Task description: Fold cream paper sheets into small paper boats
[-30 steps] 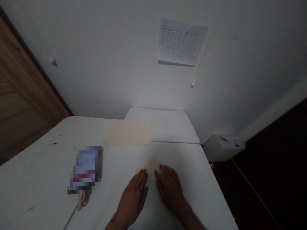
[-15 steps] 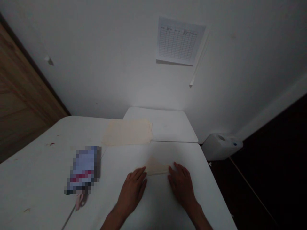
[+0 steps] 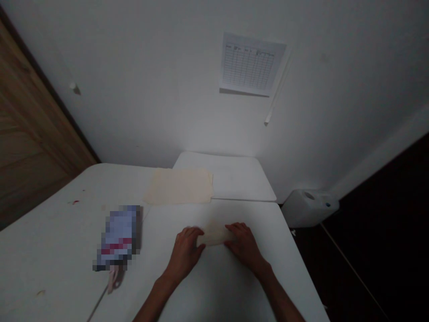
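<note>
A small, thin, cream-coloured folded sheet (image 3: 214, 236) lies flat on the white table, with a pale pointed part showing beyond its far edge. My left hand (image 3: 186, 247) has its thumb and curled fingers closed on the left end. At the right end, my right hand (image 3: 246, 245) grips in the same way, thumb at the near edge and fingers over the far side. The fingers partly cover both ends. What the sheet is made of I cannot tell. Farther back lies a stack of larger cream sheets (image 3: 179, 185).
Left of my hands, a blurred bluish pouch-like item (image 3: 119, 230) with a pink strap lies on the white table (image 3: 67, 250). A white board or tabletop (image 3: 239, 176) meets the wall, where a printed chart (image 3: 250, 65) hangs. A white plastic container (image 3: 306, 208) stands beyond the right edge.
My fingers have gone from resting outstretched at the sheet's ends to closing around them. The right hand has moved inward to the left, and the sheet's near part looks more rolled or folded.
</note>
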Demonstrator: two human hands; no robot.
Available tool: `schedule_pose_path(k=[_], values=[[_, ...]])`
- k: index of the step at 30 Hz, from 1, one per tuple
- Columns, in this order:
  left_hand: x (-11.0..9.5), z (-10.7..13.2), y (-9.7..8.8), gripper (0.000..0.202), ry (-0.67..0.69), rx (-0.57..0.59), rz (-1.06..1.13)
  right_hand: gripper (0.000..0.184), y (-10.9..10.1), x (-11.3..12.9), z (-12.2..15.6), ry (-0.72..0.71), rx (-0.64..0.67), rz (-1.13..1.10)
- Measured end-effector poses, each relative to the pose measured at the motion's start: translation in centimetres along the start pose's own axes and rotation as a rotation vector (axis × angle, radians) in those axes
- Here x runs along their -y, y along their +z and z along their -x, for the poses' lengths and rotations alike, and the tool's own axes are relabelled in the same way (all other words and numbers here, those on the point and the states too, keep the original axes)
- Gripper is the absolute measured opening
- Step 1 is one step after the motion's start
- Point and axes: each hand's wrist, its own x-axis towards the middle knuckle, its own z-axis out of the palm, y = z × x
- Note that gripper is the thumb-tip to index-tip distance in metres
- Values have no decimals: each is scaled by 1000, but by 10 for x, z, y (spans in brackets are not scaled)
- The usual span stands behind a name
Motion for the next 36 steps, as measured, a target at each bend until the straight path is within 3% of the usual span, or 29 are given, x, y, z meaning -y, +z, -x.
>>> schedule_pose_path(k=[7,10,12,17,21,27,32,36], values=[[1,-3,0,48,16,-19,-3,53,-2,2,-7,71,35,-107],[-4,-6,-5,52,24,11,-9,50,-3,4,-10,75,34,-125],[-5,-9,-8,47,41,21,-25,40,-4,5,-12,63,2,-128],[-3,-12,-13,11,114,37,-31,9,-7,3,-14,9,-75,-98],[-1,-13,-10,15,192,70,-13,13,-6,-5,-12,-36,-92,-3],[6,-1,0,28,334,71,-182,21,-1,-8,5,-85,-75,139],[4,16,-1,39,346,95,-282,30,3,2,21,-92,-64,105],[-4,19,4,27,332,50,-316,30,12,19,26,-154,-88,57]])
